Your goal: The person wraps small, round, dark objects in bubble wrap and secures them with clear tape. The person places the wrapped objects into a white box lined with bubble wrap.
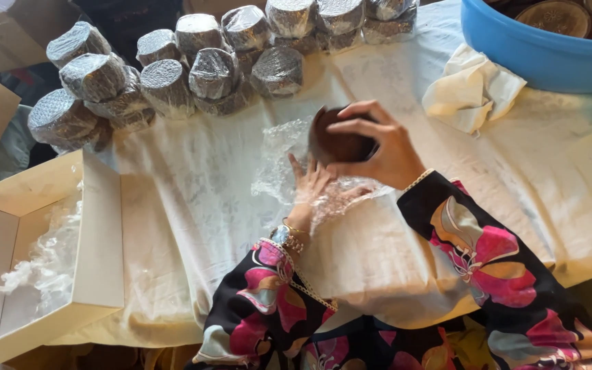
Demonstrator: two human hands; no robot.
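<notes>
My right hand [385,147] grips a dark brown wooden bowl [334,144] from above, holding it tilted just over a sheet of clear bubble wrap [282,157]. The flat fingers of my left hand [310,188] press on that sheet beside and under the bowl. The wrap lies on a white cloth [193,205] that covers the table. A watch sits on my left wrist, and both sleeves are black with pink flowers.
Several bubble-wrapped bowls [173,75] are stacked along the table's far edge. A blue tub [536,55] holding more brown bowls stands at the top right, with a crumpled cream cloth [471,89] beside it. An open cardboard box [97,240] with wrap inside sits at left.
</notes>
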